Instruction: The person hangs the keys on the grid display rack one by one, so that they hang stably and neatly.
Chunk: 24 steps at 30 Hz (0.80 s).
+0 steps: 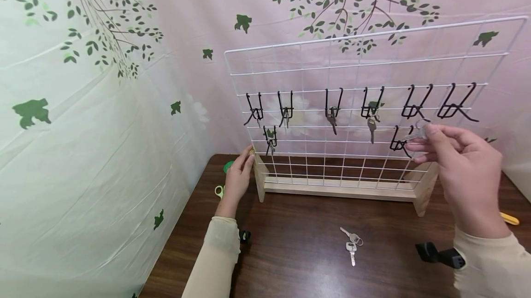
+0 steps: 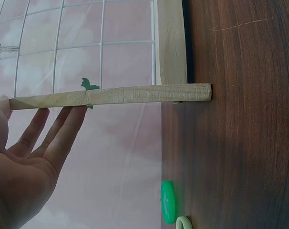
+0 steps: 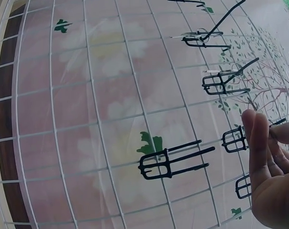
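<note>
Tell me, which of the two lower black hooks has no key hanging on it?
The lower-right black hook, on the side of the right hand: it is bare, whereas the lower-left black hook carries a key.

The wire grid [image 1: 373, 35] is showing white, its thin lines crossing in a rectangular mesh, while the hooks [image 3: 168, 164] are standing out black and the keys [image 1: 351, 247] are gleaming silver. Pale, faintly grained wood is colouring the stand [image 2: 125, 95]; dark brown streaks are running through the tabletop [image 1: 290, 242]. The backdrop [image 1: 195, 7] is shading from pinkish to greenish white — green leaves and reddish-brown branches are patterning it. The sleeves [image 1: 220, 252] are showing plain cream.
</note>
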### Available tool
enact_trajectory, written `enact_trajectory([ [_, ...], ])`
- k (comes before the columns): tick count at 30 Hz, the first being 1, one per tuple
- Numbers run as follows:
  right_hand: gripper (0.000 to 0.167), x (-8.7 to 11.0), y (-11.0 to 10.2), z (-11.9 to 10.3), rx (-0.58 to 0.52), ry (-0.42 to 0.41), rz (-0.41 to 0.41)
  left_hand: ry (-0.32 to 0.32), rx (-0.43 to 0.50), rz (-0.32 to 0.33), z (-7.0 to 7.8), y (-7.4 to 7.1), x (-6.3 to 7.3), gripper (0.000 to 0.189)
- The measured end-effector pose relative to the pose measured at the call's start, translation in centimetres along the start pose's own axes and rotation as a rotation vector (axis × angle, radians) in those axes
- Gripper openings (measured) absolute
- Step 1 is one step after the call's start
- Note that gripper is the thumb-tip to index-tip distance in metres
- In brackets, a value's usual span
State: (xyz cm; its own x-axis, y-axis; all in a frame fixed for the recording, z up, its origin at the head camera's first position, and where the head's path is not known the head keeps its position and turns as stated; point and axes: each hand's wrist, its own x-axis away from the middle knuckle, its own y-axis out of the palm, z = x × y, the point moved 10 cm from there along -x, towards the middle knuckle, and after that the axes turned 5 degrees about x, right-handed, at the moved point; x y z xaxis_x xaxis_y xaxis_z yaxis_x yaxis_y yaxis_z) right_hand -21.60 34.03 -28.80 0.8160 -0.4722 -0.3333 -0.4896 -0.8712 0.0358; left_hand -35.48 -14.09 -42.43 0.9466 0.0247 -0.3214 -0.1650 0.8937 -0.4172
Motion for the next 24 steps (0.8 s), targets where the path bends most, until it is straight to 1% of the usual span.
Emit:
enact_trajectory([
  [2, 0.027, 0.1, -0.1, 0.4, -0.019, 0.009, -0.002, 0.004, 0.003, 0.001, 0.0, 0.0, 0.0, 0.047],
  [3, 0.028, 0.2, -0.1, 0.6, -0.002, 0.009, -0.009, 0.006, 0.004, 0.001, 0.0, 0.0, 0.0, 0.047],
  [7, 0.034, 0.9, -0.4, 1.6, 0.133, 0.011, -0.031, 0.022, -0.002, 0.002, 0.2, 0.0, 0.0, 0.048],
  [9, 0.037, 1.3, -0.7, 2.2, 0.242, 0.014, -0.033, 0.021, -0.003, -0.002, 0.1, 0.0, 0.0, 0.049],
  [11, 0.035, 1.8, -1.1, 2.9, 0.283, 0.032, -0.022, 0.014, 0.000, -0.006, 0.1, 0.1, 0.0, 0.049],
  [15, 0.028, 3.3, -1.5, 4.3, 0.262, 0.062, -0.015, 0.000, -0.009, -0.013, 0.0, 0.1, 0.0, 0.049],
  [18, 0.024, 4.6, -1.3, 5.2, 0.244, 0.075, -0.037, -0.001, -0.015, -0.008, 0.0, 0.0, -0.1, 0.049],
  [20, 0.022, 5.6, -1.0, 5.6, 0.289, 0.072, -0.048, 0.000, -0.019, -0.008, 0.1, 0.0, -0.1, 0.048],
  [22, 0.020, 6.4, -0.7, 6.0, 0.299, 0.073, -0.060, -0.003, -0.016, -0.009, 0.2, -0.1, -0.1, 0.048],
  [24, 0.019, 7.1, -0.3, 6.3, 0.339, 0.060, -0.075, 0.001, -0.017, -0.007, 0.2, -0.1, -0.1, 0.048],
])
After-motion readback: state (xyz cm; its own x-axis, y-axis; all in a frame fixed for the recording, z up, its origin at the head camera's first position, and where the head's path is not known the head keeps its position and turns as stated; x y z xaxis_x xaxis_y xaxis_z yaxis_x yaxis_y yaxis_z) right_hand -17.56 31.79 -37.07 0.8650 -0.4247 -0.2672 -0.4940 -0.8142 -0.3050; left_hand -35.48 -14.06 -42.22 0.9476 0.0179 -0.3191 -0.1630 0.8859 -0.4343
